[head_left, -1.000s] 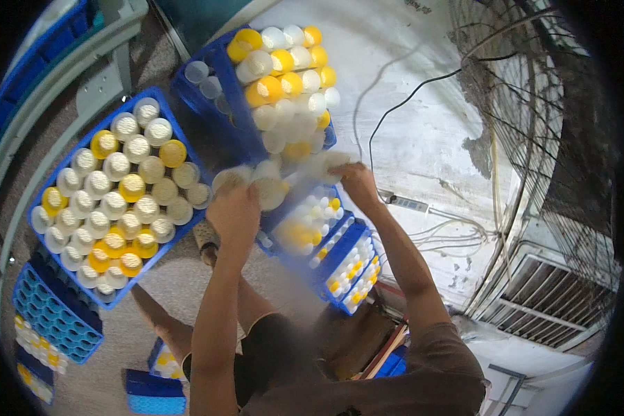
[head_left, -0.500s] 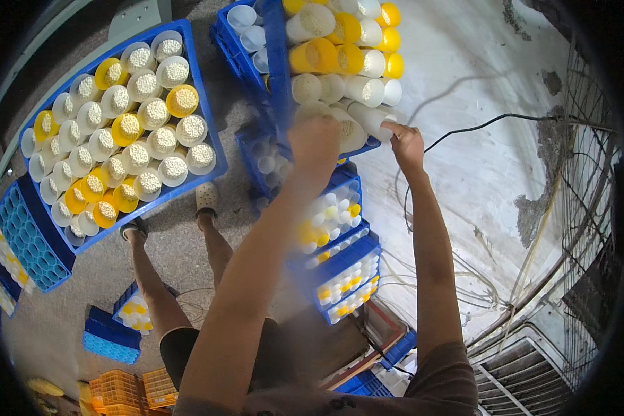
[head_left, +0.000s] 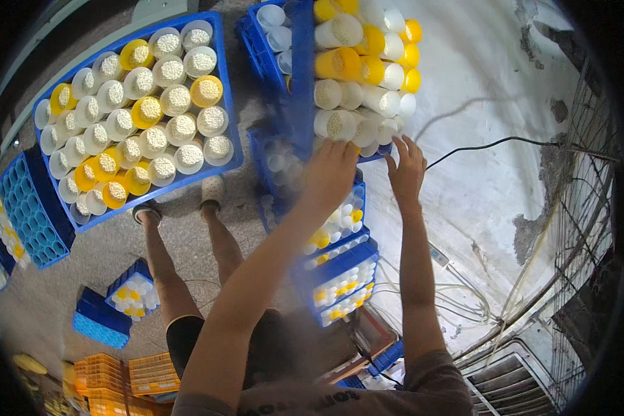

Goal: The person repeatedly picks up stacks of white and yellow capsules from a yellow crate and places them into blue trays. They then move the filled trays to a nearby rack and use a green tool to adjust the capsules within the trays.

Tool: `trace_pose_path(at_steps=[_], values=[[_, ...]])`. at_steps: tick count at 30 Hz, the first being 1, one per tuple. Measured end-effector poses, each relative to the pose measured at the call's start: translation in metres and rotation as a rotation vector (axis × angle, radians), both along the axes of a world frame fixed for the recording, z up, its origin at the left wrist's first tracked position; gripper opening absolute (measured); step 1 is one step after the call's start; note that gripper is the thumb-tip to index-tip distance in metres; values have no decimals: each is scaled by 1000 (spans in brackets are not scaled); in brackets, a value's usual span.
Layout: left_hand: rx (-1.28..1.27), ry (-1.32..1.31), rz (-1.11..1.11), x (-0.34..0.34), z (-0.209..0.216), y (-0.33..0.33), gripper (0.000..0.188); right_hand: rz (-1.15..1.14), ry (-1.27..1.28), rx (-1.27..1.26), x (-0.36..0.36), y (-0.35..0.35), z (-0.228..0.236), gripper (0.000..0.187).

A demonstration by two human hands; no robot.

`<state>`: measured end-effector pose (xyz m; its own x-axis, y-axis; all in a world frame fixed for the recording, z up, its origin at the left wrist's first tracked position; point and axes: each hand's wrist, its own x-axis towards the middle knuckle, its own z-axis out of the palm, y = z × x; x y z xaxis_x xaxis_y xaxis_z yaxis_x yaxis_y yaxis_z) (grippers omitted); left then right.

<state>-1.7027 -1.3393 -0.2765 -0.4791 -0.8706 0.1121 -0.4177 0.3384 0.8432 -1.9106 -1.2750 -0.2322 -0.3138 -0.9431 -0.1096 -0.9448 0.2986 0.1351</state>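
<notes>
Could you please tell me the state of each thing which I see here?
Left hand: at the piled cups, grip hidden.
Right hand: open, beside their edge.
Piled cups: in rows, some with white grains.
Large left crate: packed with open cups, grains inside.
Black cable: loosely curved.
Orange crates: close together.

Smooth blue plastic crate (head_left: pixel 231 97), grainy matt pellets (head_left: pixel 200 62) inside it, smooth, milky plastic cups (head_left: pixel 327 93) right of it, grey metal bracket (head_left: pixel 161 8) above it, rough matt floor (head_left: pixel 182 239) below it, scuffed, flaking wall (head_left: pixel 478 201) far right of it, matt cloth shirt (head_left: pixel 305 403) below right of it
</notes>
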Motion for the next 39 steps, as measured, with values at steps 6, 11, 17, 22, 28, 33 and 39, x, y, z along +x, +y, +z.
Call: trace_pose_path(at_steps=[6, 11, 17, 22, 28, 33, 39], values=[[186, -254, 7, 166, -53, 83, 24, -91, -232, -270, 114, 25, -3, 31], [545, -639, -9, 308, -77, 133, 34, 52, -533, -164, 252, 8, -52, 23], [579, -997, -163, 438, -73, 170, 44, -207, -645, -103, 346, -57, -107, 28], [1051, -1104, -4, 506, -66, 200, 67, -197, -283, 95, 369, -82, -156, 30], [1314, -1129, 47, 523, -68, 204, 89, -196, -180, 60, 366, -89, -179, 16], [1294, -1207, 30, 517, -75, 204, 92, -249, -184, 112, 364, -91, -174, 19], [1231, -1237, -25, 518, -76, 210, 89, -204, -165, -105, 366, -87, -172, 7]])
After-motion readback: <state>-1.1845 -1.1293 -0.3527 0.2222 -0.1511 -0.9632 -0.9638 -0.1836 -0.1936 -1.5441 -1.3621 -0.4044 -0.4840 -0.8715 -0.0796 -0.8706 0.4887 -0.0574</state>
